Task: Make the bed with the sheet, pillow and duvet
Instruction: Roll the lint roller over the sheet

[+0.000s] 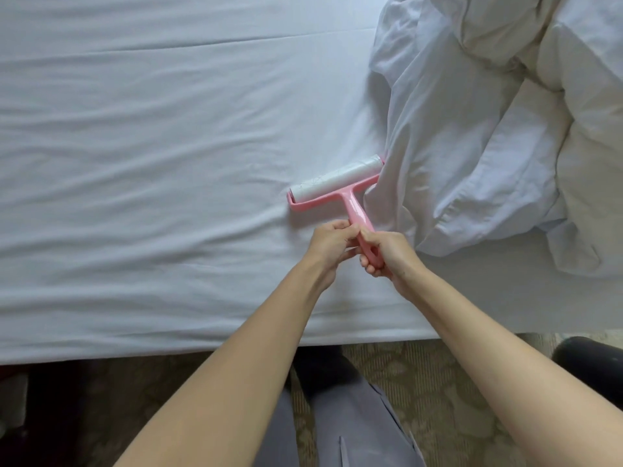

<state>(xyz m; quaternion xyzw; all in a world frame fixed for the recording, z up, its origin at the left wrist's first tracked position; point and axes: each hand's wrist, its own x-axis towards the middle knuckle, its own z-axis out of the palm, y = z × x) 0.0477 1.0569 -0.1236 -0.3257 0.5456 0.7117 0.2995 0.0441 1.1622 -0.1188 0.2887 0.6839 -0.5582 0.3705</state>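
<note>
Head view: left hand (332, 243) and right hand (388, 256) clasp lint roller (337, 182) handle.

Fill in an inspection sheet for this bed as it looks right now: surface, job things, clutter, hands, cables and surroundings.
Surface: the sheet is spread white over the mattress, with shallow creases.
Job's things: the duvet lies bunched in a heap on the right; no pillow can be told apart in it.
Clutter: a pink lint roller rests on the sheet, one end against the duvet's edge.
Grippers: the left hand and the right hand both grip the lint roller's handle.
Cables: nothing seen.
Surroundings: patterned carpet lies below the bed's near edge; a dark object at the right cannot be identified.
</note>
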